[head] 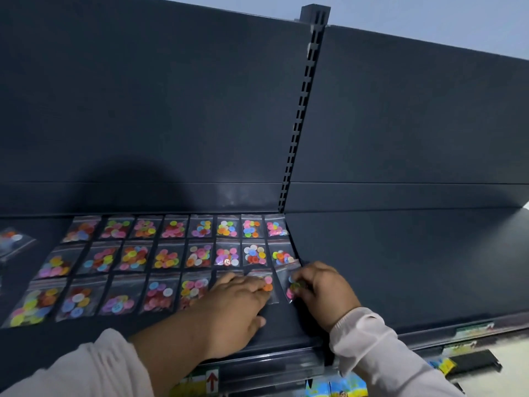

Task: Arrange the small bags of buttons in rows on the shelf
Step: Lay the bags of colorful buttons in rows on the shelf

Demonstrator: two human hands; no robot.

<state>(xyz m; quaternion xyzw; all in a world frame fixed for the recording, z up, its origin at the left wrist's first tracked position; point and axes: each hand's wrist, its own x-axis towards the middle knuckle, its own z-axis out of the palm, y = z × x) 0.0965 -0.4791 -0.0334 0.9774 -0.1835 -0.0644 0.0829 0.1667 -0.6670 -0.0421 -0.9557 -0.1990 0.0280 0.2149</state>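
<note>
From the head camera, the only view I have, I look down on a dark shelf [400, 267] with small clear bags of coloured buttons laid flat on it. The back row [174, 227] runs eight bags across, up against the rear panel and ending at the slotted post [300, 110]. The middle row [169, 257] also looks complete, eight bags side by side. The front row [117, 296] shows five bags in the open, and both hands are working at its right end.

My left hand [237, 299] lies flat with its fingers stretched out, resting on the bags in that row. Its fingertips touch the bag with pink and orange buttons [269, 282], and it grips nothing. My right hand [323, 290] has its fingers curled onto the last bag [289, 283] at the right end, apparently pinching its edge. That bag sits slightly tilted against its neighbours.

I judge the job nearly done on this section: two rows are set and the third needs its end bag squared up. One loose bag [14, 240] lies apart at the far left edge, outside the grid, and probably needs a place. The shelf beyond the post holds no bags that I can see.
</note>
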